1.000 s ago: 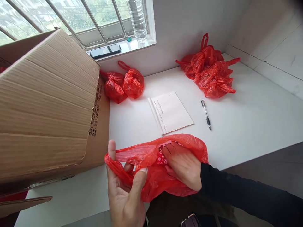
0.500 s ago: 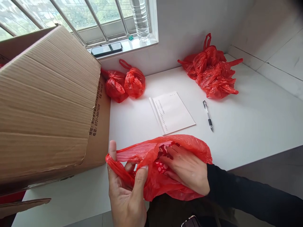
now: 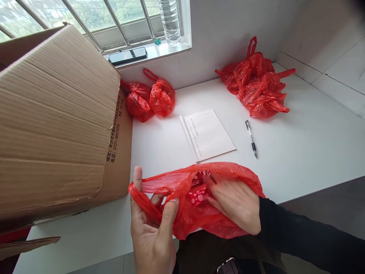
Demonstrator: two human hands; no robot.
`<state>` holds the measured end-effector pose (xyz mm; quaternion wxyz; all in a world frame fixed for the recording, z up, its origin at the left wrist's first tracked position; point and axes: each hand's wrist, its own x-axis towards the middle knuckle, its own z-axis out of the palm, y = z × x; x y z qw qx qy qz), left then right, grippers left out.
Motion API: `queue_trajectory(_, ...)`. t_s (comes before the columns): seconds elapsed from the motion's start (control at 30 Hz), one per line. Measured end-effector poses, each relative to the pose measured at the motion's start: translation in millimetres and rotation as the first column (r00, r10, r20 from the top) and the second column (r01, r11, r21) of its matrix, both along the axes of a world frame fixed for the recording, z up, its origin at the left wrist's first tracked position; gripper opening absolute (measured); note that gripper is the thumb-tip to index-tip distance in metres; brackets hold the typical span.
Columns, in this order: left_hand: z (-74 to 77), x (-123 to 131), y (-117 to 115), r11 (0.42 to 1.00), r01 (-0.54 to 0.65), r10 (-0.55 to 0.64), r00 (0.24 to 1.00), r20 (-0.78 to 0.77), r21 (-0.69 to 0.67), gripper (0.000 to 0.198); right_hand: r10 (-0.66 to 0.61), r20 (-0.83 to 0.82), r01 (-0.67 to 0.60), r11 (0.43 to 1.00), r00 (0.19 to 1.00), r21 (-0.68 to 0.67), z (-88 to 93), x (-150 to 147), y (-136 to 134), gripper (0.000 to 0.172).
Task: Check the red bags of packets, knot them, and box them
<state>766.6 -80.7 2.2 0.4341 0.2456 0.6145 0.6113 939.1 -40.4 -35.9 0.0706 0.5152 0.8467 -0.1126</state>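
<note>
A red plastic bag (image 3: 188,222) lies open at the table's front edge. My left hand (image 3: 155,232) grips its left side, with the handle looped over the fingers and the thumb pressing the film. Reaching in from the right, my right hand (image 3: 235,199) is inside the bag mouth, thumb and index finger apart. Beside its fingertips lie a red packet with white round patterns (image 3: 199,196) and a darker red packet (image 3: 196,179). Some fingers of the right hand are hidden by bag and hand. No packet is plainly gripped by it.
A large cardboard box (image 3: 57,125) stands at left, beside two knotted red bags (image 3: 162,98). A printed booklet (image 3: 211,135) and a pen (image 3: 251,139) lie behind my hands. More red bags (image 3: 262,87) are heaped back right. The windowsill holds a phone (image 3: 127,56) and a bottle (image 3: 170,24).
My right hand has shifted slightly right inside the bag, and more of the patterned packet shows. The left hand keeps its grip on the bag.
</note>
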Motion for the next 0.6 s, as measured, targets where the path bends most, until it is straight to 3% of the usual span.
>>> queue_trajectory(0.17,-2.2,1,3,1.000,0.009,-0.009,1.000,-0.011,0.005,0.092,0.088,-0.075,-0.087,0.996,0.993,0.017,-4.2,-1,-2,0.024)
queue_trajectory(0.3,-2.2,0,2,1.000,0.011,-0.010,0.999,-0.037,0.021,0.094,0.082,-0.084,-0.079,0.996,0.993,0.034,-9.7,-1,-2,0.020)
queue_trajectory(0.5,0.7,1,2,1.000,0.013,-0.013,1.000,0.002,0.006,0.090,0.084,-0.095,-0.078,0.995,0.992,0.064,-7.9,-1,-2,0.022)
queue_trajectory(0.6,-0.6,2,3,1.000,0.013,-0.012,1.000,-0.011,0.020,0.091,0.073,-0.099,-0.068,0.996,0.992,0.055,-8.4,0,-1,0.032)
